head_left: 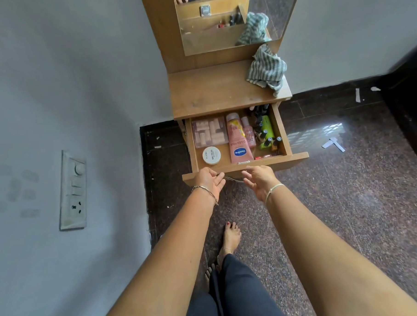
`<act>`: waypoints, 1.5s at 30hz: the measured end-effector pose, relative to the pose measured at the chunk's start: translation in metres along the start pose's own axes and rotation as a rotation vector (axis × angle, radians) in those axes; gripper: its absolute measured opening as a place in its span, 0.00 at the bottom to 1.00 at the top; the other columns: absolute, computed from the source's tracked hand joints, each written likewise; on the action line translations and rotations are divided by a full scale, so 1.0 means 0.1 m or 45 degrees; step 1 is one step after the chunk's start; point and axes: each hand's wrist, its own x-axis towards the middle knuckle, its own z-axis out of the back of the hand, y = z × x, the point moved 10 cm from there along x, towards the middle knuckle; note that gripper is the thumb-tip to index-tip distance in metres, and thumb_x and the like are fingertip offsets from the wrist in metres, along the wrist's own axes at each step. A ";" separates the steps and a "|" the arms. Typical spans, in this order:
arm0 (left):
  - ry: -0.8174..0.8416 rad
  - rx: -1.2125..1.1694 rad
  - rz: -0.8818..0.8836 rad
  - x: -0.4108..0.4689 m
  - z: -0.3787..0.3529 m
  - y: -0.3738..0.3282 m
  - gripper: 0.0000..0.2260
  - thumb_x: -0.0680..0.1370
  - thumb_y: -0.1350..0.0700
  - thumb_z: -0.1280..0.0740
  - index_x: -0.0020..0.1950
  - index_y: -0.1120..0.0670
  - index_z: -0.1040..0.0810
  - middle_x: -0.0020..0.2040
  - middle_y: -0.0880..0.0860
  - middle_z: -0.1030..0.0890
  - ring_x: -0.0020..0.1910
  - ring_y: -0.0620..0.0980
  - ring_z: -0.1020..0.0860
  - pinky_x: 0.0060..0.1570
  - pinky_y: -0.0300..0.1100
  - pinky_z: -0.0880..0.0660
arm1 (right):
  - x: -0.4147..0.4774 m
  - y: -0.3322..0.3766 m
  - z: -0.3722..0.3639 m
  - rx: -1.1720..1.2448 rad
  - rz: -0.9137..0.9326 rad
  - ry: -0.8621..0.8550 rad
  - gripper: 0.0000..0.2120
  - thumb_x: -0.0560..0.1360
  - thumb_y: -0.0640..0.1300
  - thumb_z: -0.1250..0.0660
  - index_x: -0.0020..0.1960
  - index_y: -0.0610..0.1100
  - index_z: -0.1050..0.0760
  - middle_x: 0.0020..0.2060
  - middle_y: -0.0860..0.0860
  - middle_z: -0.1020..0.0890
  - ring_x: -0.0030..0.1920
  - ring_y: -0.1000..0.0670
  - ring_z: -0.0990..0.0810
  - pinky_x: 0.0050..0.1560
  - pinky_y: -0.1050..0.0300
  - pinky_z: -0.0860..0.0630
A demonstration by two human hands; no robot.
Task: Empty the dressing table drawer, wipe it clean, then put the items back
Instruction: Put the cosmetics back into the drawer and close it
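Both the left hand (209,183) and right hand (260,183) hovered loosely open, empty, by the drawer (291,159); its Vaseline tube (240,144) looked light, squashy, best gripped mid-body

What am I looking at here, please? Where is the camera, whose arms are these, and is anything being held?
There is no machine: a person wears a camera on the head, looking down at their own arms. The left hand and right hand are open and relaxed, holding nothing, at the front of the open wooden drawer. Inside lie a pink Vaseline tube, a round white jar, a clear box of nail tips and small dark bottles. A grey striped cloth lies on the wooden tabletop.
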 end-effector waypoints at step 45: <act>0.018 -0.606 -0.025 0.97 -0.84 -1.33 0.10 0.76 0.56 0.47 0.53 0.56 0.29 0.68 0.63 0.29 0.67 0.59 0.30 0.70 0.52 0.37 | 1.09 1.23 -0.95 0.419 -0.007 -0.042 0.15 0.74 0.24 0.44 0.42 0.43 0.30 0.38 0.48 0.24 0.39 0.53 0.24 0.45 0.59 0.30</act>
